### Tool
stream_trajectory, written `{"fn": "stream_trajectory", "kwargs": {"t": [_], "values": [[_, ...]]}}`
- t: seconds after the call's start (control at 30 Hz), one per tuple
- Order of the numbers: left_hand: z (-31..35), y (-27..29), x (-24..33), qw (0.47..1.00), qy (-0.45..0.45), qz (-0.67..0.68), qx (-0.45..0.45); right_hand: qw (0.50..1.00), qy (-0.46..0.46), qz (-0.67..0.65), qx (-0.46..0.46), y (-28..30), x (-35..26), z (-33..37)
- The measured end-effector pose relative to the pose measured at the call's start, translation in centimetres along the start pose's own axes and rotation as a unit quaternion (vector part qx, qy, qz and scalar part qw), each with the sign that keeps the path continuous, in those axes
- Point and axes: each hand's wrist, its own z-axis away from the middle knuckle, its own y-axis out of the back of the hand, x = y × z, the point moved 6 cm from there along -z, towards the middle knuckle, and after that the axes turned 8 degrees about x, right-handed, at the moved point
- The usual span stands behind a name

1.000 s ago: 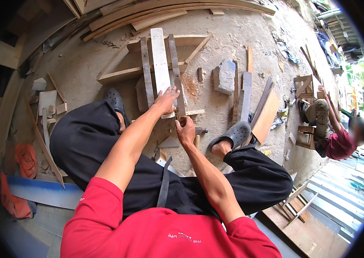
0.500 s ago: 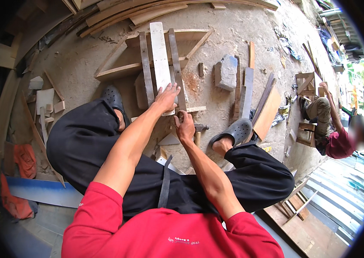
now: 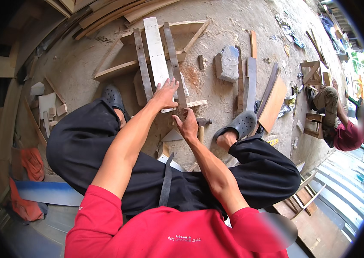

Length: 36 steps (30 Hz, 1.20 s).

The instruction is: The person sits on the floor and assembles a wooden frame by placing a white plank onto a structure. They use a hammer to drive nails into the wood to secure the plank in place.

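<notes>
My left hand lies with fingers spread across the near end of a white painted board, its fingertips reaching a dark wooden slat alongside. At that slat's near end, my right hand has thumb and fingers around the wood. A second dark slat runs along the board's left side. These three pieces lie lengthwise over a wooden frame on the ground. Just right of my right hand is a hammer, its handle pointing toward me.
A grey stone block sits right of the frame, near several loose planks. My shoes flank the work. Long boards lie along the far side. Another person sits at right beside small wooden pieces. A blue-white handsaw-like blade is at lower left.
The view has shifted slightly. My left hand stays spread on the board and my right hand stays at the slat's near end. The other person's arm has lowered.
</notes>
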Motion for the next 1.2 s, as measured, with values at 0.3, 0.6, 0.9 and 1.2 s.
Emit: {"fn": "stream_trajectory", "kwargs": {"t": [0.3, 0.6, 0.9, 1.2], "values": [[0.0, -0.4, 0.0, 1.000, -0.010, -0.016, 0.010, 0.993, 0.027, -0.052, 0.105, 0.2, 2.4, -1.9], [0.2, 0.2, 0.0, 1.000, -0.011, -0.006, 0.028, 0.996, 0.011, -0.091, -0.004, -0.9, 2.3, -5.1], [0.4, 0.0, -0.1, 0.999, -0.011, -0.004, 0.030, 0.992, -0.012, -0.108, -0.065, -0.6, 3.0, -5.6], [0.3, 0.3, 0.4, 1.000, -0.001, -0.012, 0.026, 0.990, 0.011, -0.095, -0.099, -1.4, 4.1, -5.8]]}}
